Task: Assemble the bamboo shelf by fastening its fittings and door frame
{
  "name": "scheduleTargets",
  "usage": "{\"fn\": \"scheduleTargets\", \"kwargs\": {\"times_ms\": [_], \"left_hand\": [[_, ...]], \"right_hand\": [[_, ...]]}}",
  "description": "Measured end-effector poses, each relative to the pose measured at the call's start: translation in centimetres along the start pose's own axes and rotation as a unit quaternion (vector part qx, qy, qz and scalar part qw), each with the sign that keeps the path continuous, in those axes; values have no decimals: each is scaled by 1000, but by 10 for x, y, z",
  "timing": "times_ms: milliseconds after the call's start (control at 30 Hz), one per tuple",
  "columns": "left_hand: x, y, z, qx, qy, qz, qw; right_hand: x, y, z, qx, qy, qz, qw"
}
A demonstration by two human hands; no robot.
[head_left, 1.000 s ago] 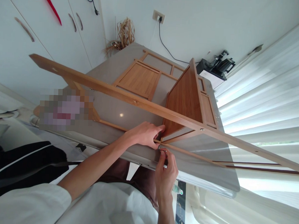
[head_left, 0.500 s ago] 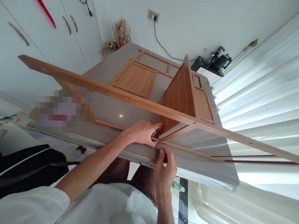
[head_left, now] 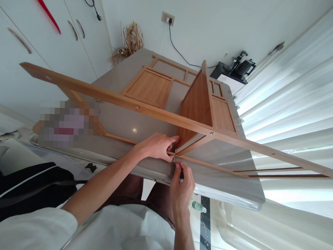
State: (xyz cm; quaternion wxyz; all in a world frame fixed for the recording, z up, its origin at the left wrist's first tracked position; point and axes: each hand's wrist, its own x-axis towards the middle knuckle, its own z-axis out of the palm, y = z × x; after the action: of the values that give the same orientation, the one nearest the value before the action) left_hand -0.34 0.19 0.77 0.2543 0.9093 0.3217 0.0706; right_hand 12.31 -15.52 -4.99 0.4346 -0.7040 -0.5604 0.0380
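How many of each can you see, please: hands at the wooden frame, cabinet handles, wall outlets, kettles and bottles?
Hands (left and right): 2
Cabinet handles: 3
Wall outlet: 1
Kettle: 1
Bottle: 1
Total: 8

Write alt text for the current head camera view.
The left hand holds the lower rail of a wooden frame beside an upright panel, while the right hand's grip pinches a small metal piece close by. A gray surface lies beneath; pale curtains hang to the right.
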Motion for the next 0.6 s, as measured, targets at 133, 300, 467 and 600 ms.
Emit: {"fn": "scheduleTargets", "kwargs": {"times_ms": [133, 300, 467, 600], "left_hand": [[0, -1, 1, 1, 4, 4, 1000], [0, -1, 1, 0, 8, 5, 1000], [0, -1, 0, -1, 4, 0, 1000], [0, 0, 0, -1, -2, -4, 1000]], "right_hand": [[1, 0, 0, -2, -1, -3, 1000], [2, -2, 0, -9, -12, -8, 1000], [4, -3, 1, -8, -10, 1, 1000], [4, -3, -1, -4, -12, 10, 1000]]}}
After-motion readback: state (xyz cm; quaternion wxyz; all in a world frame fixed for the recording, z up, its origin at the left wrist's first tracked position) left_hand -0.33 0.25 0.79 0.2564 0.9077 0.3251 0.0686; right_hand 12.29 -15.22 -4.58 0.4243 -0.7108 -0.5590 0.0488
